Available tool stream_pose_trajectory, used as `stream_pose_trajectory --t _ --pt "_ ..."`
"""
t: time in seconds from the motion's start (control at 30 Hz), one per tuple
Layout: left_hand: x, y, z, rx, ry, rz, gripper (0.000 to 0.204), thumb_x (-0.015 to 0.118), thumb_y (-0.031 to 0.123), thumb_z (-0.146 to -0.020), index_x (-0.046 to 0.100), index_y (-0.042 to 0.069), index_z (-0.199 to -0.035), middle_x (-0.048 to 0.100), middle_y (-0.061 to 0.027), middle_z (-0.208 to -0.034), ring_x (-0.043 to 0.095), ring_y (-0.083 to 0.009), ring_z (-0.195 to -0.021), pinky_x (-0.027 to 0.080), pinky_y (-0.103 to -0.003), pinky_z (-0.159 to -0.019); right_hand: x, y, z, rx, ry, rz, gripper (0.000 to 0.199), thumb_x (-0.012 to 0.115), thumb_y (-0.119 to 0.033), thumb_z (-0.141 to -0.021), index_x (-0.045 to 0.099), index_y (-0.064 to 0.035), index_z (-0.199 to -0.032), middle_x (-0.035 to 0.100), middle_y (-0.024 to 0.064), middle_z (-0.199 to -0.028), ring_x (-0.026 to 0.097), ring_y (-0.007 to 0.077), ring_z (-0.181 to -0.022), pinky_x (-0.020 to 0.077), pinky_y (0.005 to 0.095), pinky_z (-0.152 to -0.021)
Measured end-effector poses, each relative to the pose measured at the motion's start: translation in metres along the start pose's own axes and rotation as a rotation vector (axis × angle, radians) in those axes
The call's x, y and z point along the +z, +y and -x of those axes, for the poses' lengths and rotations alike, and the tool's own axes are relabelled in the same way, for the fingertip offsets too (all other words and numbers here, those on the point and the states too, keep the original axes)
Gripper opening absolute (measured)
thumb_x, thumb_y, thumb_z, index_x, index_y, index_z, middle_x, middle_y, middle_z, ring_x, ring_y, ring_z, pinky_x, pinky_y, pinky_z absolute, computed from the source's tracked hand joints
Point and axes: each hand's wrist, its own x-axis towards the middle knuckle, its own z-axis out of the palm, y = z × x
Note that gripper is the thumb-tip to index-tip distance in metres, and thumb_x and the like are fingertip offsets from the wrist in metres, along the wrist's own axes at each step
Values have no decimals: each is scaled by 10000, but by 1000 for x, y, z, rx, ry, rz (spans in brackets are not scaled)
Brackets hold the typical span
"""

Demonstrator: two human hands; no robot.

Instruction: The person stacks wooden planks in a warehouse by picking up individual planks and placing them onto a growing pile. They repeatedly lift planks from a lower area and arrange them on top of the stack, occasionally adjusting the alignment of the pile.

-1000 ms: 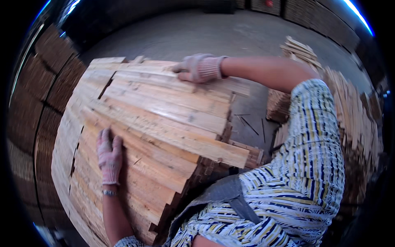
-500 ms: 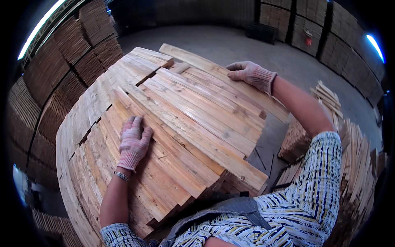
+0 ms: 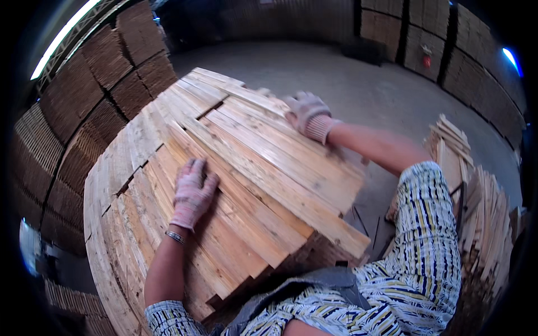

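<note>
A big stack of pale wooden planks (image 3: 252, 168) fills the middle of the view, its top layer laid side by side. My left hand (image 3: 192, 193), in a pinkish knit glove, lies flat with fingers spread on the near planks of the top layer. My right hand (image 3: 307, 115), gloved the same way, reaches across and rests palm down on the far end of the top planks. Neither hand grips a plank. My striped sleeves and grey apron show at the lower edge.
A lower pile of loose planks (image 3: 476, 196) stands to my right. Tall stacks of dark timber (image 3: 95, 89) line the left side and more stacks (image 3: 426, 39) stand along the back wall. Grey concrete floor (image 3: 347, 73) lies beyond the stack.
My right hand has drawn back from the far edge toward the middle of the top layer. My left hand has stayed flat on the near planks. My head has turned, shifting the view.
</note>
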Motion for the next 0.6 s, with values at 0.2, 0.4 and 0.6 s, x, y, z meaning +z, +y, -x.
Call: stream_pose_trajectory --t 0.2,0.4,0.6 --pt "9 -22 7 -16 8 -29 569 591 376 -929 507 44 -1383 459 -268 -1428 403 -431 -1336 309 -469 -1134 -89 -107 80 -255 -666 -194 747 547 -591 -919 458 -18 -1391 557 278 -1265 578 376 -1146 482 480 -990" --pt "6 -19 3 32 -13 67 518 575 306 -964 499 9 -1381 461 -258 -1419 439 -411 -1307 344 -443 -1110 -68 -119 95 -108 -478 -388 559 603 -248 -845 532 -105 -1381 670 230 -1055 667 356 -933 549 445 -836" --pt "4 -22 11 13 -20 5 544 588 317 -956 498 2 -1391 455 -273 -1433 418 -411 -1340 328 -448 -1127 -108 -47 52 -87 -252 -253 554 572 -241 -785 618 -269 -1336 656 163 -1157 667 305 -990 568 431 -822"
